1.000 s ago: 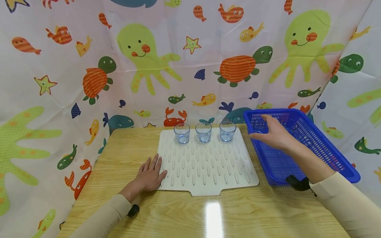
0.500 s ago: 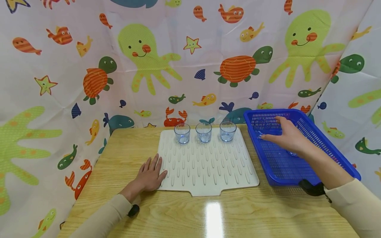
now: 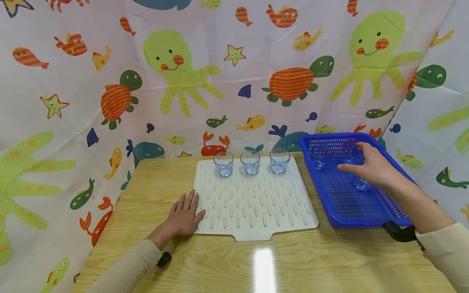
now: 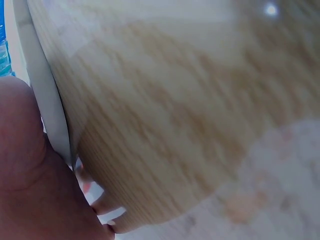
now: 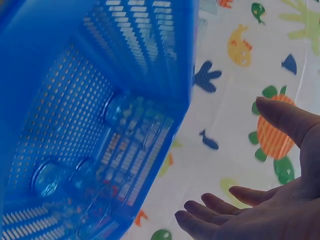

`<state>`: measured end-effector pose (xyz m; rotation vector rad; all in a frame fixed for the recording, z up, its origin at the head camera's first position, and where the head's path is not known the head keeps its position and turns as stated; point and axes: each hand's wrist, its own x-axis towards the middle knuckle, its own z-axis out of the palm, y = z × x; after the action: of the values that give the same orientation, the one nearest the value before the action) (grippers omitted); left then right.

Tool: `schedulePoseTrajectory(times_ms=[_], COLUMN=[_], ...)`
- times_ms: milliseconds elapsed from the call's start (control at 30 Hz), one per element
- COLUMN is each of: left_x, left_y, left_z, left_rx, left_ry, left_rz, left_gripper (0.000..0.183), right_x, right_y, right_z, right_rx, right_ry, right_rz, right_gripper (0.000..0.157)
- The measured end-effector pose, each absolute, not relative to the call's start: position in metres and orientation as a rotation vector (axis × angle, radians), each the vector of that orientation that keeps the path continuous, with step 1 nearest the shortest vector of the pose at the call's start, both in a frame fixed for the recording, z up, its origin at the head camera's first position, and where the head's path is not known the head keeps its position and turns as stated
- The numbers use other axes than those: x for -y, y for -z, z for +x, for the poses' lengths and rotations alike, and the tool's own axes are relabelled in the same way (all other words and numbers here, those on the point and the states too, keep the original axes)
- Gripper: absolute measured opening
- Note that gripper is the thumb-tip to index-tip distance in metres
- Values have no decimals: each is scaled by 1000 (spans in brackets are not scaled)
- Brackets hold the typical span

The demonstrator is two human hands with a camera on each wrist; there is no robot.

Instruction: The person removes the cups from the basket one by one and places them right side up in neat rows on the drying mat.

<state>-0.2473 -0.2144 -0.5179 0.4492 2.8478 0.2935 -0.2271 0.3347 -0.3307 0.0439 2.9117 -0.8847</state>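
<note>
- Over the perforated blue basket [image 3: 360, 223], the right hand [image 3: 374, 166] is hovering, spread apart.
- Inside, clear round glasses [image 3: 362, 184] are sitting.
- At ridged board's [image 3: 253, 207] edge, the left hand [image 3: 184, 217] is lying flat.
- Behind wood-grain table [image 3: 205, 264], printed curtain [image 3: 253, 36] is hanging.

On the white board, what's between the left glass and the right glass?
A third glass stands between the left glass and the right glass; the head view shows it.

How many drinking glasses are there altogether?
6 that I can make out: a left glass, middle glass and right glass in a row on the white board; a side glass, back glass and front glass in the blue basket. The right hand may hide more.
</note>
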Motion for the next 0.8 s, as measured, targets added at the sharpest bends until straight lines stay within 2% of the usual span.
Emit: schedulePoseTrajectory(times_ms=[367, 800], left_x=[211, 210], left_y=[512, 508], left_z=[-247, -246], left_rx=[-2835, -2824], left_ry=[-303, -284], left_rz=[429, 416], left_gripper=[77, 76], right_x=[-378, -417], right_y=[336, 350], right_z=[-232, -245], right_rx=[-2833, -2800], right_ry=[1116, 1117], right_rz=[139, 348], right_gripper=[116, 120])
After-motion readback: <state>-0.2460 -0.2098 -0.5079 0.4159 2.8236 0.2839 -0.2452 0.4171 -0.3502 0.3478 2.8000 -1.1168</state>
